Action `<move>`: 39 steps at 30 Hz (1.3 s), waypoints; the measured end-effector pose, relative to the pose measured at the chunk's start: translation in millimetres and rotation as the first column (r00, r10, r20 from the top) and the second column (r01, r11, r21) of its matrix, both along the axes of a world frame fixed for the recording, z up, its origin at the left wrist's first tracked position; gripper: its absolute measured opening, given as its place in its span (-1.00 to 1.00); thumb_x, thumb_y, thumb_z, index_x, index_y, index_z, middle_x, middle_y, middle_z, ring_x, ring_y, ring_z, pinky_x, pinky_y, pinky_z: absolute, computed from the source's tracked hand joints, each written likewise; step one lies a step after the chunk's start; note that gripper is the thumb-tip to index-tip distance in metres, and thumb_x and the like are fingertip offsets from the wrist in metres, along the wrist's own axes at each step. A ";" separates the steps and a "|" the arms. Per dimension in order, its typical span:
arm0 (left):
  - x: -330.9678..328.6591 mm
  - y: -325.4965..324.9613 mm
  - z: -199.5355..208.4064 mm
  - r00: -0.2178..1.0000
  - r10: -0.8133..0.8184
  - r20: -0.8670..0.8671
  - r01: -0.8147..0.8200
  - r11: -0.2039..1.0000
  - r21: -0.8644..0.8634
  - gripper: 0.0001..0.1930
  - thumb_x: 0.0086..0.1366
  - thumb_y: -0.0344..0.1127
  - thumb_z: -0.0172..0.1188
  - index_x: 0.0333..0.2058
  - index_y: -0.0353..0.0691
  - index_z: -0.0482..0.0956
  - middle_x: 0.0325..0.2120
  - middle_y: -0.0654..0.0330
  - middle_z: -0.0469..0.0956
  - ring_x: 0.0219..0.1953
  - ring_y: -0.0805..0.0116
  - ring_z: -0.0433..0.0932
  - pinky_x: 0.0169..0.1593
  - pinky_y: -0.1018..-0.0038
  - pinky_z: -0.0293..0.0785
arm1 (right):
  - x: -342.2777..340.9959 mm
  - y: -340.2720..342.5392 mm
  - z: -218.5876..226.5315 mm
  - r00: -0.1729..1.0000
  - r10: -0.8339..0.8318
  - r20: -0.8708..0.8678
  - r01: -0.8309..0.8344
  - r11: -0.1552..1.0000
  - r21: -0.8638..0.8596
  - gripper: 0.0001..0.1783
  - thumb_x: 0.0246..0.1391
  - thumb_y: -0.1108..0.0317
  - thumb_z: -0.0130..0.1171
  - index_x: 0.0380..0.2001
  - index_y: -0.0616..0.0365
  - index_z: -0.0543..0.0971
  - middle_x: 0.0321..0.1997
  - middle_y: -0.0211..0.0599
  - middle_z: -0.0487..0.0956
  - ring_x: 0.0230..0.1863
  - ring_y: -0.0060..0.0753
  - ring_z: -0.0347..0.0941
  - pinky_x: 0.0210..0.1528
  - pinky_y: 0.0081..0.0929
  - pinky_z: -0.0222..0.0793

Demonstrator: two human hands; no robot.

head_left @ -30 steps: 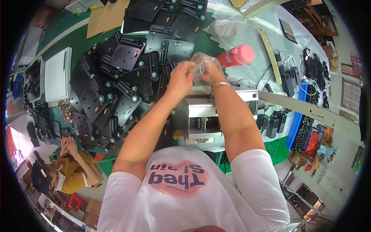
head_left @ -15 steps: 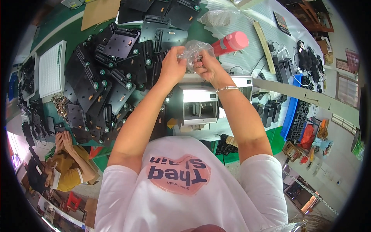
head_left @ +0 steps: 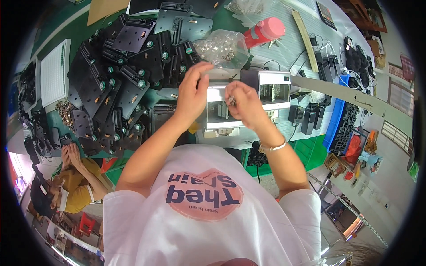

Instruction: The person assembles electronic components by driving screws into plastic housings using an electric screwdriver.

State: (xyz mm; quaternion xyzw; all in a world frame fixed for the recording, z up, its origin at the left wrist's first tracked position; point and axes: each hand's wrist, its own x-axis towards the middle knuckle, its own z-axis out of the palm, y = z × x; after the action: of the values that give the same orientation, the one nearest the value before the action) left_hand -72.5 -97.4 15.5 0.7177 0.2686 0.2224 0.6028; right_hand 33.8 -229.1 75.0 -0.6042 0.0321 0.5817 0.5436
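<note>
My right hand [head_left: 246, 104] is closed around some small metal pieces [head_left: 231, 101], which show at its fingertips; their exact kind is too small to make out. It hovers over a silver metal machine [head_left: 216, 94] with an open front. To its left, my left hand [head_left: 193, 95] has its fingers stretched out and apart, with nothing seen in it, beside the same machine. Just beyond both hands lies a clear plastic bag [head_left: 222, 48] full of small shiny metal parts. A second silver machine [head_left: 268, 79] stands to the right of the first.
Black metal plates with rollers [head_left: 128, 71] pile up on the left. Behind the bag lies a pink bottle [head_left: 265, 32]. Black power adapters [head_left: 309, 120] and a blue crate [head_left: 335, 126] are to the right. A co-worker [head_left: 73, 186] sits at the lower left.
Both hands have left the plastic bag and come nearer to me, the right one with small metal pieces. The bag now lies on the table. The left hand has opened.
</note>
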 end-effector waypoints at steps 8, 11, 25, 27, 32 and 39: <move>-22.0 -23.5 -5.7 0.991 -0.129 -0.038 0.131 0.989 0.067 -0.73 0.35 -0.50 -0.04 -0.03 -0.22 0.53 0.02 0.10 0.51 0.11 0.15 0.45 0.18 0.37 0.32 | -39.2 -22.5 -28.5 0.103 0.216 0.971 -0.320 0.931 -0.173 -0.72 -0.10 0.53 0.23 -0.24 0.16 0.51 -0.24 -0.21 0.46 -0.30 -0.09 0.46 -0.27 -0.21 0.44; -20.5 -21.1 -8.3 0.992 -0.122 -0.032 0.125 0.986 0.109 -0.72 0.31 -0.52 -0.03 -0.04 -0.25 0.53 0.00 0.08 0.52 0.10 0.11 0.45 0.17 0.34 0.34 | -37.4 -32.7 -36.7 -0.130 0.241 0.962 -0.408 0.871 -0.273 -0.63 -0.19 0.55 0.28 -0.21 0.09 0.56 -0.17 -0.27 0.47 -0.22 -0.18 0.41 -0.21 -0.34 0.40; 71.6 61.9 -27.9 0.881 -0.235 -0.411 0.467 0.294 0.834 -0.80 0.09 -0.35 0.14 -0.28 -0.05 0.62 0.05 0.22 0.41 -0.01 0.20 0.42 0.01 0.30 0.31 | -34.9 -38.1 -30.2 -0.316 0.219 0.923 -0.454 0.820 -0.350 -0.53 -0.20 0.42 0.19 -0.08 0.02 0.59 -0.18 -0.44 0.48 -0.16 -0.35 0.38 -0.13 -0.36 0.31; 86.8 68.3 -30.2 0.849 -0.248 -0.468 0.525 0.278 0.805 -0.84 0.11 -0.31 0.12 -0.32 -0.04 0.62 0.01 0.23 0.44 -0.04 0.22 0.43 -0.02 0.30 0.31 | -34.1 -38.5 -28.1 -0.305 0.202 0.931 -0.471 0.817 -0.332 -0.50 -0.20 0.43 0.15 -0.06 0.02 0.58 -0.16 -0.43 0.47 -0.14 -0.35 0.38 -0.11 -0.36 0.32; 119.1 80.5 -28.2 0.931 -0.239 -0.275 0.358 0.467 0.808 -0.94 0.10 -0.29 0.22 -0.44 -0.08 0.58 -0.21 0.36 0.51 -0.16 0.28 0.47 -0.09 0.31 0.37 | -35.8 -44.3 -28.9 -0.229 0.199 0.953 -0.532 0.794 -0.294 -0.50 -0.17 0.44 0.11 -0.04 0.06 0.58 -0.04 -0.40 0.48 -0.07 -0.32 0.40 0.00 -0.30 0.36; 141.9 82.9 -19.1 0.985 -0.154 -0.072 0.159 0.694 0.702 -0.89 0.17 -0.27 0.25 -0.33 -0.09 0.60 -0.26 0.34 0.55 -0.21 0.20 0.51 -0.15 0.33 0.50 | -29.8 -41.0 -25.5 -0.278 0.147 0.949 -0.559 0.779 -0.285 -0.59 -0.12 0.40 0.13 -0.10 0.09 0.61 -0.04 -0.37 0.54 -0.06 -0.33 0.43 0.08 -0.30 0.33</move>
State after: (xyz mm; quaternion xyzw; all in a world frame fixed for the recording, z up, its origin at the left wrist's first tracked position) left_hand 69.4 -14.4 -3.5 0.9143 0.1034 0.2533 0.2987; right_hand 4.0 -270.1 49.5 -0.7177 -0.6471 0.0615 0.2498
